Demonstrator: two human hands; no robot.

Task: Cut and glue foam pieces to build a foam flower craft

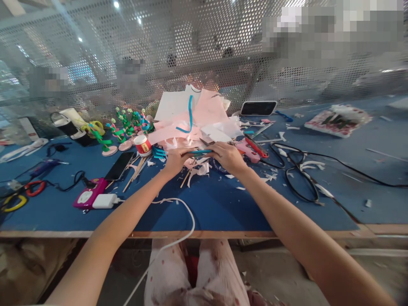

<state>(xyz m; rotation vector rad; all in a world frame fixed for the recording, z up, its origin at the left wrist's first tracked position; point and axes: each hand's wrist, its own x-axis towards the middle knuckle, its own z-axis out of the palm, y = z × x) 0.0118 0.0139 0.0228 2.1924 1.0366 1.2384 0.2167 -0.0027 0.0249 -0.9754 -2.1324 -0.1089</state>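
Between my two hands a narrow blue strip (200, 151), paper or felt, is stretched level above the table. My left hand (176, 162) is closed, pinching its left end. My right hand (230, 158) pinches the other end, fingers bent over it. A dark pointed piece (205, 143) shows by the right fingertips; I cannot tell what it is. Behind the hands, a curved blue strip (190, 114) lies on pink sheets (212, 106). Blue cut pieces (158, 152) lie left of my left hand. A pink glue gun (248, 151) rests beside my right hand, next to a red-handled tool (256, 147).
Left stand green paper plants (103, 138), a red-and-white tub (142, 145), a phone (119, 166) and a purple power socket (91, 193). A white cable (188, 208) hangs over the table edge. At right lie a black cord (287, 178), another phone (259, 108) and a packet (338, 120).
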